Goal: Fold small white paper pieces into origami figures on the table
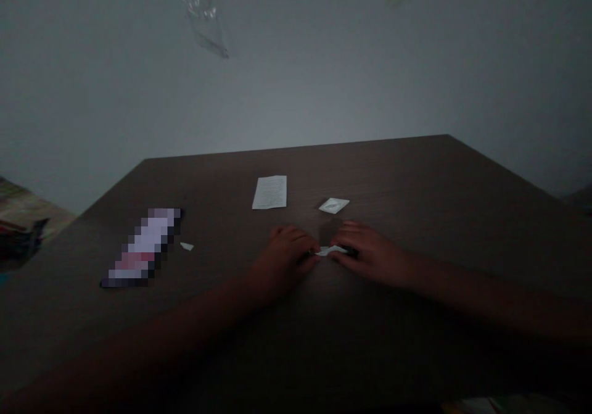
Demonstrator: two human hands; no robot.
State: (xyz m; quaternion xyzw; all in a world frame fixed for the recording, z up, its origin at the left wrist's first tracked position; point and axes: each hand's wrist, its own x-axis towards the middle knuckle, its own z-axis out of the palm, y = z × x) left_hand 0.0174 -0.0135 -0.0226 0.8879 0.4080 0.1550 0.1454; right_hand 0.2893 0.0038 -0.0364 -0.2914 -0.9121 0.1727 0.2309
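Both of my hands rest on a dark brown table [416,179] in dim light. My left hand [284,256] and my right hand [370,253] meet at a small white packet [329,251], each with its fingers curled and pinching one end of it. The packet lies low against the tabletop between the fingertips. A second small white sachet [333,205] lies just beyond my right hand. A folded white paper leaflet [270,192] lies beyond my left hand.
A flat pixelated object [143,247] lies at the left of the table, with a tiny white scrap [187,246] beside it. A grey wall stands behind the table, with a clear plastic bag [206,22] hanging high on it. Clutter shows at the far left edge.
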